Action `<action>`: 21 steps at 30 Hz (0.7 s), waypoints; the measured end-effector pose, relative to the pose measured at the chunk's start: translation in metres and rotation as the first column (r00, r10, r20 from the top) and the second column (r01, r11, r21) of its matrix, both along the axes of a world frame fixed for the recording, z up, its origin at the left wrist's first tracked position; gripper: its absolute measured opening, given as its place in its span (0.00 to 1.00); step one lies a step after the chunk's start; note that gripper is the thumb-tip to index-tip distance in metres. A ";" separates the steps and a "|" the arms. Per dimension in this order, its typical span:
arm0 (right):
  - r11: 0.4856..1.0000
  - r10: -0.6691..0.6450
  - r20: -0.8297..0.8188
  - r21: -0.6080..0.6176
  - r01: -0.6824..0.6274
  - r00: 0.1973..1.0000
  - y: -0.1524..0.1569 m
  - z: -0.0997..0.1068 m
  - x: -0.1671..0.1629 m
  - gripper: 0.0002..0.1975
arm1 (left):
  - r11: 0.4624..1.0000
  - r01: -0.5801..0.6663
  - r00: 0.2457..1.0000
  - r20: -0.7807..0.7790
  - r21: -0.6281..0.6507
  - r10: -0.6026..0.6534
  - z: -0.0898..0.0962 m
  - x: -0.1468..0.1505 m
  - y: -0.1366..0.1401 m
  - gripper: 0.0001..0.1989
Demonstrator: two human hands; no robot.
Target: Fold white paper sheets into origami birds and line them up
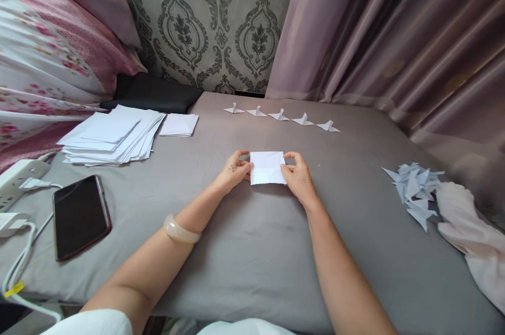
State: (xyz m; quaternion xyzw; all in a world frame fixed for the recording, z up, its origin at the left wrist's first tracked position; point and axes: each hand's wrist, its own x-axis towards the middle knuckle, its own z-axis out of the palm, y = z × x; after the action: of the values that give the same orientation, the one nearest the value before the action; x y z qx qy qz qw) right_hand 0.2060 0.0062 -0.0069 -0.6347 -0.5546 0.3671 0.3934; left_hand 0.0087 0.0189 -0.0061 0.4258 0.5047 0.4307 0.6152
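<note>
A small white sheet of paper (268, 168), with a faint crease across its middle, is held up just above the grey cloth surface. My left hand (237, 168) pinches its left edge, the thumb in front and the fingers partly hidden behind. On the opposite edge my right hand (298, 173) grips the sheet between thumb and fingers. Beyond the hands stands a row of several folded paper figures (279, 115) with pointed wings.
Stacked white paper (106, 138) lies at the left, beside a smaller paper pile (179, 125). Nearer are a dark phone (81, 216) and a power strip (19, 182) with white cables. Heaped folded paper pieces (416, 188) lie at the right by a pale cloth (469, 230).
</note>
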 end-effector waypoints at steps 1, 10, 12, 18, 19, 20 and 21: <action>1.000 0.013 -0.003 -0.013 -0.013 1.000 0.000 0.001 0.000 0.16 | 0.999 0.005 1.000 -0.017 0.034 -0.004 0.000 0.000 0.000 0.29; 0.913 -0.029 -0.365 -0.389 -0.124 0.930 -0.003 0.025 0.008 0.20 | 0.909 0.255 0.862 -0.504 0.330 -0.059 -0.006 -0.013 0.005 0.21; 0.896 -0.040 -0.430 -0.415 -0.159 0.902 -0.002 0.027 0.012 0.20 | 0.844 0.337 0.783 -0.622 0.416 -0.006 -0.006 -0.015 0.005 0.24; 0.886 0.030 -0.411 -0.412 -0.215 0.911 -0.003 0.026 0.015 0.19 | 0.793 0.449 0.653 -0.757 0.412 0.024 -0.006 -0.012 0.003 0.16; 0.885 0.053 -0.384 -0.409 -0.221 0.922 -0.004 0.027 0.015 0.19 | 0.790 0.452 0.646 -0.763 0.414 0.031 -0.006 -0.011 0.003 0.14; 0.887 0.079 -0.351 -0.403 -0.227 0.933 -0.005 0.028 0.015 0.18 | 0.789 0.453 0.641 -0.767 0.416 0.036 -0.006 -0.011 0.003 0.13; 0.889 0.105 -0.310 -0.397 -0.229 0.945 -0.006 0.028 0.015 0.18 | 0.787 0.456 0.639 -0.768 0.415 0.035 -0.005 -0.010 0.003 0.12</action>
State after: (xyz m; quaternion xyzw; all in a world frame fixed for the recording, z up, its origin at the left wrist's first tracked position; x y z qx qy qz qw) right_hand 0.2213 0.0003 0.0213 -0.5964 -0.4521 0.5985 0.2857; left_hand -0.0016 0.0217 -0.0112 0.7864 0.4984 0.2710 0.2444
